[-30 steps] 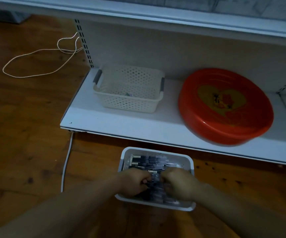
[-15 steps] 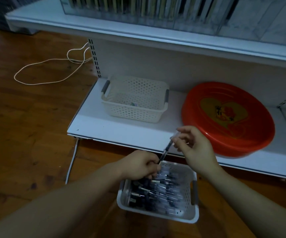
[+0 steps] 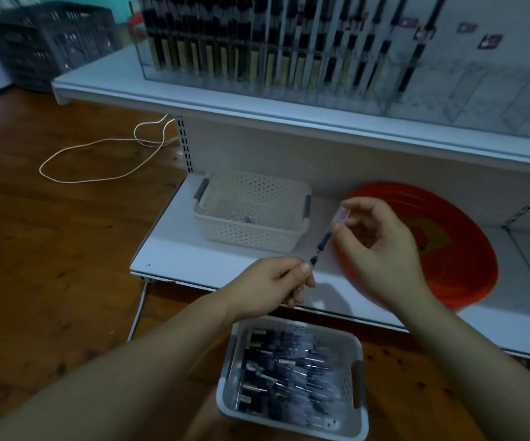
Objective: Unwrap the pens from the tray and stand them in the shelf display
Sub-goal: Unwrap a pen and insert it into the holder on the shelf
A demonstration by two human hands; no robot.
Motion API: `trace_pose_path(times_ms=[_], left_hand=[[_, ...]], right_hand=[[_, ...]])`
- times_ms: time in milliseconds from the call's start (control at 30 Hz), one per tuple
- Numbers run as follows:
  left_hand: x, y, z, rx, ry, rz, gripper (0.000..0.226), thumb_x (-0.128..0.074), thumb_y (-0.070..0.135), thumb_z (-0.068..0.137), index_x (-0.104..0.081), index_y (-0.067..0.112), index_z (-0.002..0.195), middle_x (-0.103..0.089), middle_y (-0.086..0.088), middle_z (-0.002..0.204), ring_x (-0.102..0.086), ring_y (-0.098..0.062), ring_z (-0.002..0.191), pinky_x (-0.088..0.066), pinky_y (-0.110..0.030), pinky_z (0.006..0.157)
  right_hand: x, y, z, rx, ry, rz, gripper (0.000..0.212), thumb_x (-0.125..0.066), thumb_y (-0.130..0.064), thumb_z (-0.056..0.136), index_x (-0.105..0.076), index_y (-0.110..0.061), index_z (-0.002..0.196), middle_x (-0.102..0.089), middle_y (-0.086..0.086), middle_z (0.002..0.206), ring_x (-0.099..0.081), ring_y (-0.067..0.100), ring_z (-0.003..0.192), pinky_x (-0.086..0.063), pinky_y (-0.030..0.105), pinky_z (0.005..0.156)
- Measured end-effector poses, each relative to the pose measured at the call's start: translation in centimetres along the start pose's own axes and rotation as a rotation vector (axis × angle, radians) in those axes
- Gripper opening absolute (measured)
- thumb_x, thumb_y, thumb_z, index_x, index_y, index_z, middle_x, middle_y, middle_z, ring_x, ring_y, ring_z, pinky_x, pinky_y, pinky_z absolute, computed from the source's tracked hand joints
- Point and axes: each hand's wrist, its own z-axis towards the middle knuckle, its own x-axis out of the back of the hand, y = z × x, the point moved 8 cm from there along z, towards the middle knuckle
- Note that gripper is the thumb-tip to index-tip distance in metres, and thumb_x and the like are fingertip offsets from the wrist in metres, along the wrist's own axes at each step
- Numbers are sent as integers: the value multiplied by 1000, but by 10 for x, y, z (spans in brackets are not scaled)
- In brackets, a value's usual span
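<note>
- One pen (image 3: pixel 321 245) was held slanted at the centre of the frame, above the front edge of the lower shelf (image 3: pixel 193 265) and clear of the tray (image 3: pixel 357 370) at the lower centre.
- The lower end of the pen was pinched by the left hand (image 3: pixel 270 288), thumb against curled fingers; nothing else was held by it.
- The upper end, where a clear wrapper (image 3: pixel 341 214) showed, was pinched between thumb and forefinger of the right hand (image 3: pixel 381 249); its remaining fingers were loosely curled and held nothing.
- The step in hand was judged to be the stripping of the wrapper. It was judged best done by a straight pull along the pen's axis, with the left grip kept firm on the barrel, so that the sleeve would slide rather than tear.
- Many wrapped pens (image 3: pixel 286 374) were left lying in the tray, so the task was judged to be far from complete.
- The shelf display (image 3: pixel 289 52), at the upper centre of the frame, was partly filled with upright pens; its clear compartments towards the upper right appeared vacant and were judged the likely destination.
- A white perforated basket (image 3: pixel 254 214), just left of the right hand, held a small scrap; it was judged a possible bin for wrappers, though this could not be confirmed.
</note>
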Motion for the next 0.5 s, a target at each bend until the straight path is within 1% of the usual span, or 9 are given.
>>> trace_pose_path(times_ms=[100, 167, 233, 267, 333, 367, 433, 500], left_hand=[[5, 23, 3, -53, 43, -26, 38, -41, 37, 107, -68, 11, 100, -67, -6, 81, -63, -14, 74, -55, -34, 80], [8, 42, 5, -102, 75, -59, 36, -41, 35, 107, -68, 13, 97, -67, -9, 81, -64, -13, 75, -55, -32, 80], [12, 61, 7, -167, 126, -79, 33, -42, 36, 106, -67, 21, 90, -67, -15, 83, -64, -13, 74, -56, -34, 80], [16, 69, 8, -196, 158, -63, 32, -43, 37, 105, -68, 24, 89, -68, -15, 84, -64, -13, 73, -56, -35, 80], [24, 88, 10, -264, 231, 24, 32, -45, 39, 105, -71, 24, 94, -69, -9, 83, -67, -13, 76, -56, -34, 78], [31, 100, 10, -324, 286, 105, 33, -46, 41, 105, -72, 23, 97, -69, -5, 81, -67, -14, 78, -56, -34, 76], [45, 132, 5, -504, 429, 281, 32, -50, 40, 102, -74, 21, 95, -67, 2, 78, -65, -13, 79, -52, -32, 73], [60, 163, -3, -667, 592, 375, 25, -57, 31, 100, -76, 17, 93, -67, 4, 83, -63, -10, 81, -50, -28, 72]], right_hand=[[15, -25, 13, 85, 48, -49, 28, -73, -16, 89, -61, -28, 112, -69, -11, 87, -66, 4, 84, -48, 13, 75], [25, -41, 21, 123, 75, -77, 28, -73, -17, 90, -61, -29, 113, -69, -13, 88, -67, 5, 86, -49, 16, 76], [34, -59, 30, 170, 96, -104, 27, -72, -18, 91, -62, -26, 114, -69, -13, 88, -67, 6, 86, -51, 19, 77], [38, -69, 34, 193, 112, -114, 26, -71, -18, 91, -62, -25, 114, -69, -12, 88, -67, 7, 85, -51, 19, 77], [48, -87, 42, 230, 150, -123, 25, -70, -18, 92, -62, -25, 114, -70, -12, 88, -67, 6, 84, -52, 19, 76], [53, -97, 47, 249, 168, -125, 25, -71, -17, 93, -62, -25, 114, -70, -12, 87, -68, 6, 83, -52, 18, 75], [64, -116, 56, 291, 201, -128, 25, -71, -19, 94, -60, -26, 115, -69, -11, 87, -67, 5, 82, -52, 16, 73], [77, -136, 67, 339, 251, -122, 24, -69, -21, 95, -58, -27, 115, -67, -10, 87, -67, 6, 80, -53, 18, 72]])
